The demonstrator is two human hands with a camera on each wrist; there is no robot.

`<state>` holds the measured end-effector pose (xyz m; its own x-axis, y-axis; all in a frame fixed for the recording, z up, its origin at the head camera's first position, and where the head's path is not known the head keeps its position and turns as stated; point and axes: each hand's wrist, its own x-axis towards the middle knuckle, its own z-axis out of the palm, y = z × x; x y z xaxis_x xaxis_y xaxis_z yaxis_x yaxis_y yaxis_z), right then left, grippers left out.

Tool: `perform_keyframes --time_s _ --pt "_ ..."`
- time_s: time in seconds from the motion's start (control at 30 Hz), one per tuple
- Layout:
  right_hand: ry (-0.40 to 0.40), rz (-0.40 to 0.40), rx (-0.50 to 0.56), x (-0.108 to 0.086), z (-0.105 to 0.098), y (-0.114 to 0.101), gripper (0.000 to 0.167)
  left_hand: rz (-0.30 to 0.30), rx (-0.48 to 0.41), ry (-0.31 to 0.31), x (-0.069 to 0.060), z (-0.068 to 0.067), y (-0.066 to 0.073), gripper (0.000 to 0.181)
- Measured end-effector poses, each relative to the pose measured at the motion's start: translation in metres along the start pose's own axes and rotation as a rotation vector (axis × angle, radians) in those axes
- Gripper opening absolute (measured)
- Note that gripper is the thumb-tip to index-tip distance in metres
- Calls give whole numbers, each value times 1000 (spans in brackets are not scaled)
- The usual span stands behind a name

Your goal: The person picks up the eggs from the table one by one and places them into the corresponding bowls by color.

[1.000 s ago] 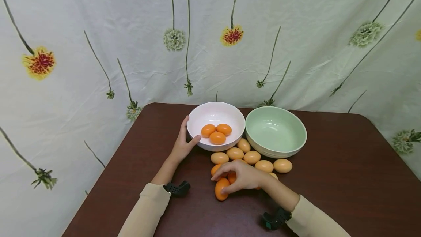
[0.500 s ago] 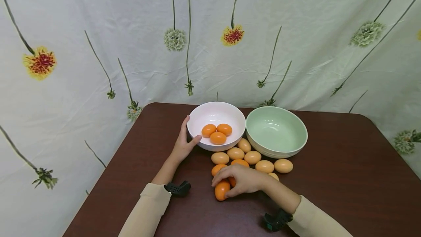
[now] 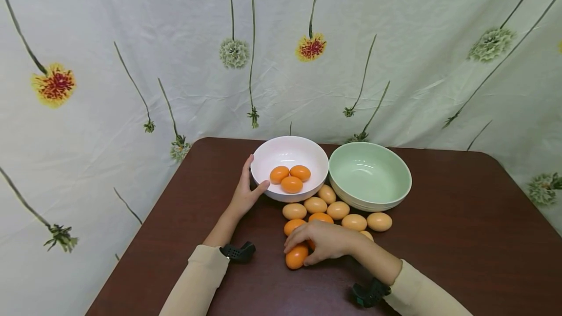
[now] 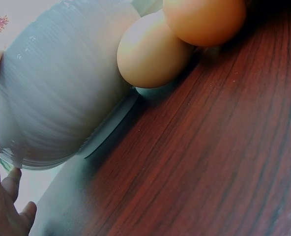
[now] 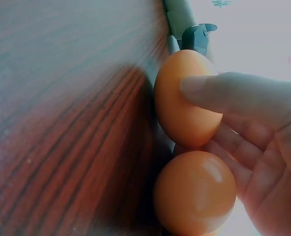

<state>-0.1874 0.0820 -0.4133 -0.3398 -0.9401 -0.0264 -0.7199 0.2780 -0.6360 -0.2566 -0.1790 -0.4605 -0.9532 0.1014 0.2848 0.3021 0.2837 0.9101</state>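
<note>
In the head view, my left hand (image 3: 244,194) rests against the left side of the white bowl (image 3: 290,148), its thumb at the rim and its fingers spread along the outside. Inside that bowl lie 3 orange eggs (image 3: 291,185). My right hand (image 3: 325,241) pinches an orange egg (image 3: 296,256) at the near end of the egg cluster. The right wrist view shows the thumb (image 5: 224,96) pressed on this egg (image 5: 185,110), with fingers behind it; another egg (image 5: 194,191) sits beside it. More orange eggs (image 3: 294,227) lie partly under the right hand.
A green bowl (image 3: 371,174) stands right of the white one, close against it. Several light brown eggs (image 3: 353,222) lie in front of both bowls on the dark wooden table (image 3: 461,238). A flower-patterned cloth (image 3: 189,23) hangs behind the table.
The right hand has shifted slightly towards the table's near side, and the egg at its fingers has turned and moved a little nearer. An orange egg behind the hand has come into view. The left hand stays put.
</note>
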Motion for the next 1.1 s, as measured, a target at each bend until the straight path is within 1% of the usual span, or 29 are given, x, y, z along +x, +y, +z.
perform_keyframes --time_s 0.1,0.23,0.4,0.53,0.6,0.83,0.97,1.1 --pt "-12 3 -28 0 0 0 41 11 16 12 0 1 -3 87" --pt "-18 4 -44 1 1 -1 42 27 10 20 0 2 -4 88" --pt "-15 10 -47 1 1 -2 41 22 4 19 0 1 -5 87" --pt "-8 22 -41 1 1 -3 41 4 1 9 0 0 -4 86" --pt "-4 23 -30 0 1 -4 41 -5 -6 1 0 -1 -1 86" --pt "31 -26 16 -1 -1 -3 41 -15 -2 -26 -8 -3 33 85" --pt "54 -36 37 -2 -5 -3 42 -13 -2 -23 -10 -3 38 83" --pt "72 -38 63 -2 -10 -5 42 -11 -5 -20 -10 -2 40 83"
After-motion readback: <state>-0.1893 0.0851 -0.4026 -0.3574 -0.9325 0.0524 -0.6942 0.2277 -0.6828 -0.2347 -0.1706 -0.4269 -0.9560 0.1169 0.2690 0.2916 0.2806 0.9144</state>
